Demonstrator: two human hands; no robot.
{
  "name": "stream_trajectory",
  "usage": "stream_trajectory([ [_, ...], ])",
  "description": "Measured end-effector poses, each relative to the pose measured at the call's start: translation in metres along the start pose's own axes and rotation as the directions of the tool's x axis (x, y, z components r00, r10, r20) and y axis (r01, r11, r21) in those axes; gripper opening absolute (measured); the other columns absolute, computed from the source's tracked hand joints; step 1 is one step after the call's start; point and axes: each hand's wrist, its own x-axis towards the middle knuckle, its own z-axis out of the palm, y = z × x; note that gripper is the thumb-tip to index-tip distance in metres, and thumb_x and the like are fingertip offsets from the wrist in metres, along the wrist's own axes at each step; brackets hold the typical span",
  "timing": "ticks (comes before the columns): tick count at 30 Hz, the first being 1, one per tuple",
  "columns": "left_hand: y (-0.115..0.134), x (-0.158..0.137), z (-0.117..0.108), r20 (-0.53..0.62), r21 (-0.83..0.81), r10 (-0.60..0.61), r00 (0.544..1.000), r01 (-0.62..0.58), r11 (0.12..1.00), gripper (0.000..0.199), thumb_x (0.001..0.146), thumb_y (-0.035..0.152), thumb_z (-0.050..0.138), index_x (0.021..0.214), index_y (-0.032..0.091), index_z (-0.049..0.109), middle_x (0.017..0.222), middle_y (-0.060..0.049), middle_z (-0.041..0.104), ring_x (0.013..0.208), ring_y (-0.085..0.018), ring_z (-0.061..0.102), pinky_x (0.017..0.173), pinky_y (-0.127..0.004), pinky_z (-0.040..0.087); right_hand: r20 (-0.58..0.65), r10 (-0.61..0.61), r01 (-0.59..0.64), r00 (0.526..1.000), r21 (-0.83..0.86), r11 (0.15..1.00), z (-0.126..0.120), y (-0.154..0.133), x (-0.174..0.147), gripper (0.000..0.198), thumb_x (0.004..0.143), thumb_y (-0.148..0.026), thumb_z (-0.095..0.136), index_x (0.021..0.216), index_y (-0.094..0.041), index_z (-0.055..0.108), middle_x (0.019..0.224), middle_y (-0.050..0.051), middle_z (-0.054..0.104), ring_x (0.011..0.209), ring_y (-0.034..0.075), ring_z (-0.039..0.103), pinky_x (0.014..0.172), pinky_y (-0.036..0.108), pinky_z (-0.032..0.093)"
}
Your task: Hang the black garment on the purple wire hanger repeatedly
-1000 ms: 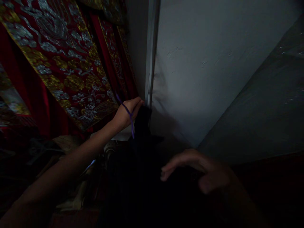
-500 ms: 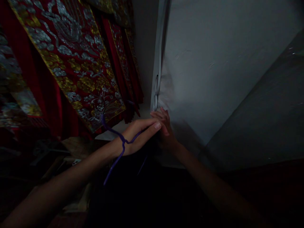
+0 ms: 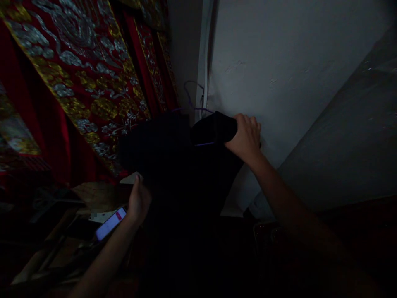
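A very dark garment [image 3: 186, 178], black or navy, spreads out in front of me on a thin purple hanger [image 3: 190, 97]. The hanger's hook sticks up above the neck opening, close to a pale vertical edge. My right hand [image 3: 246, 136] is closed round the garment's right shoulder, fingers over the far side. Lower down, my left hand [image 3: 139, 200] is closed at the garment's left side, thumb upward; its fingers are partly lost in the dark cloth. The garment's lower part fades into shadow.
Red embroidered cloth [image 3: 102, 82] with gold and silver patterns hangs at the left. A pale wall or panel [image 3: 279, 74] stands at the right, beside a translucent sheet [image 3: 347, 136]. A lit phone [image 3: 111, 224] lies among dim items at lower left.
My hands were together near the pale edge, with the purple hanger at my left wrist. They have moved apart, and the garment on its hanger is now spread between them.
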Motion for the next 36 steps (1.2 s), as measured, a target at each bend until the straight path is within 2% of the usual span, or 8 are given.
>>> stream_trajectory([
  [4, -0.028, -0.034, 0.0, -0.129, 0.165, 0.208, 0.97, -0.186, 0.969, 0.047, 0.082, 0.055, 0.073, 0.115, 0.022, 0.064, 0.121, -0.007, 0.067, 0.115, -0.024, 0.064, 0.095, -0.035, 0.053, -0.043, 0.103, -0.104, 0.994, -0.021, 0.994, -0.008, 0.01, -0.021, 0.055, 0.072, -0.029, 0.07, 0.121, -0.014, 0.052, 0.119, 0.022, 0.061, 0.115, 0.041, 0.05, 0.096, 0.055, 0.038],
  [7, -0.045, -0.059, 0.006, -0.117, 0.381, 0.569, 0.814, -0.493, 0.782, 0.042, 0.085, 0.036, 0.075, 0.122, 0.026, 0.058, 0.126, -0.006, 0.06, 0.117, -0.021, 0.06, 0.099, -0.034, 0.048, -0.011, 0.122, -0.122, 0.992, -0.035, 0.992, -0.009, 0.014, -0.044, 0.055, 0.069, -0.028, 0.071, 0.119, -0.014, 0.053, 0.117, 0.021, 0.062, 0.113, 0.041, 0.051, 0.095, 0.055, 0.039],
  [10, -0.051, -0.079, 0.02, 0.341, 0.48, 0.728, 0.595, -0.776, 0.41, 0.031, 0.087, 0.018, 0.07, 0.115, 0.025, 0.06, 0.107, -0.004, 0.064, 0.1, -0.019, 0.064, 0.089, -0.032, 0.051, 0.022, 0.131, -0.13, 0.991, -0.047, 0.99, -0.005, 0.015, -0.06, 0.056, 0.068, -0.029, 0.072, 0.119, -0.014, 0.053, 0.116, 0.021, 0.062, 0.112, 0.04, 0.052, 0.095, 0.055, 0.04],
  [12, -0.049, -0.084, 0.036, 0.68, 0.452, 0.479, 0.555, -0.832, 0.323, 0.035, 0.091, 0.014, 0.062, 0.123, 0.027, 0.06, 0.097, -0.003, 0.068, 0.09, -0.019, 0.066, 0.082, -0.032, 0.053, 0.023, 0.139, -0.137, 0.99, -0.054, 0.989, -0.001, 0.014, -0.065, 0.058, 0.069, -0.032, 0.072, 0.12, -0.014, 0.053, 0.117, 0.021, 0.061, 0.113, 0.041, 0.052, 0.095, 0.056, 0.04],
  [14, -0.046, -0.08, 0.056, 0.78, 0.522, 0.167, 0.603, -0.774, 0.359, 0.051, 0.096, 0.016, 0.055, 0.144, 0.03, 0.048, 0.098, -0.003, 0.07, 0.088, -0.019, 0.069, 0.082, -0.033, 0.055, 0.011, 0.151, -0.15, 0.989, -0.066, 0.987, 0.002, 0.013, -0.066, 0.059, 0.07, -0.034, 0.073, 0.121, -0.013, 0.052, 0.119, 0.022, 0.059, 0.115, 0.042, 0.051, 0.096, 0.056, 0.04],
  [17, -0.046, -0.06, 0.084, 0.71, 0.674, -0.036, 0.703, -0.664, 0.323, 0.065, 0.097, 0.016, 0.05, 0.157, 0.032, 0.031, 0.106, -0.004, 0.071, 0.089, -0.021, 0.071, 0.083, -0.035, 0.057, -0.007, 0.143, -0.143, 0.99, -0.08, 0.986, 0.005, 0.014, -0.067, 0.061, 0.069, -0.036, 0.073, 0.121, -0.012, 0.052, 0.122, 0.022, 0.057, 0.119, 0.042, 0.048, 0.099, 0.057, 0.038],
  [31, -0.055, -0.03, 0.103, 0.568, 0.799, -0.222, 0.793, -0.596, -0.085, 0.048, 0.1, 0.033, 0.051, 0.147, 0.029, 0.044, 0.119, -0.011, 0.072, 0.097, -0.031, 0.073, 0.076, -0.039, 0.055, 0.008, 0.088, -0.087, 0.996, -0.065, 0.994, 0.017, 0.024, -0.067, 0.065, 0.067, -0.031, 0.074, 0.124, -0.012, 0.049, 0.131, 0.022, 0.051, 0.128, 0.041, 0.043, 0.105, 0.057, 0.035],
  [36, -0.059, -0.037, 0.094, 0.603, 0.796, -0.204, 0.771, -0.599, 0.09, 0.022, 0.101, 0.04, 0.051, 0.111, 0.026, 0.064, 0.094, -0.006, 0.073, 0.087, -0.024, 0.072, 0.075, -0.032, 0.051, 0.023, 0.094, -0.094, 0.995, -0.007, 0.996, 0.02, 0.03, -0.068, 0.075, 0.066, -0.027, 0.073, 0.134, -0.015, 0.043, 0.144, 0.022, 0.043, 0.141, 0.043, 0.03, 0.112, 0.063, 0.028],
])
